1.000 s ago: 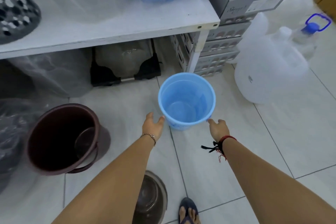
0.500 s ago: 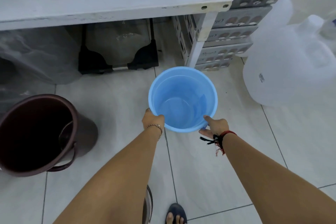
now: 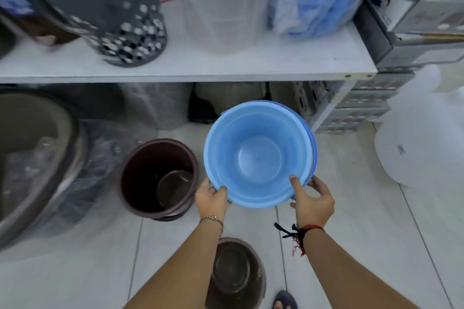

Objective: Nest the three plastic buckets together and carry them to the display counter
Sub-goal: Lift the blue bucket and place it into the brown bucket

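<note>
I hold a light blue plastic bucket off the floor, its mouth tilted toward me. My left hand grips the near left of its rim. My right hand grips the near right, thumb inside the rim. To its left a dark brown bucket stands upright on the tiled floor with its handle down. A second brown bucket stands on the floor under my forearms, partly hidden by them.
A white shelf runs across the back, loaded with wrapped baskets and bins. A large metal basin in plastic wrap sits at the left. White plastic jugs stand on the right, and stacked boxes beside the shelf leg.
Both hands closed on the blue bucket's rim and lifted it off the floor toward me. The view has swung up and left, showing the shelf top.
</note>
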Demonstrator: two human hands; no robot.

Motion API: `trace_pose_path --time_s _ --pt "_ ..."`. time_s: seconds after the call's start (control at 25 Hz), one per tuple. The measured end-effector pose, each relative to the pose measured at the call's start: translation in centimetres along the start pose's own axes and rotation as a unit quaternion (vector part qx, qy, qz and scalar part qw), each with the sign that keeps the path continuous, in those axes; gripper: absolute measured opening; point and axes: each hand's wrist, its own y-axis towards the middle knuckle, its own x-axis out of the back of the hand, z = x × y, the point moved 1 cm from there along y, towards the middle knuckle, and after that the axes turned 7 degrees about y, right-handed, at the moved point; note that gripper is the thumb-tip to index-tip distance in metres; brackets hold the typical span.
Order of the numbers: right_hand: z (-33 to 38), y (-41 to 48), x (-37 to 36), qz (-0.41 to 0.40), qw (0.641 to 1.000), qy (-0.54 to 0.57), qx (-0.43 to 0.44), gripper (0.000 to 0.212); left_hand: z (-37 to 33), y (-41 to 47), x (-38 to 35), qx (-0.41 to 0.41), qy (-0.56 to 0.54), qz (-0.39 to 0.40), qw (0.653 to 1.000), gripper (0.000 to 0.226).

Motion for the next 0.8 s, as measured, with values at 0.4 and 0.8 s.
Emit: trace_pose_path --time_s 0.4,0.8 --pt "4.7 -19.8 -11.6 0.075 0.987 -0.012 0.145 0.057 -10.3 -4.2 21.3 -0.074 -0.09 -0.055 0.992 0.043" --pt "-9.0 -18.1 -18.6 0.173 0.974 -0.136 0.049 0.062 -2.9 6.0 27.0 -0.008 -0.002 -0.079 0.997 0.028"
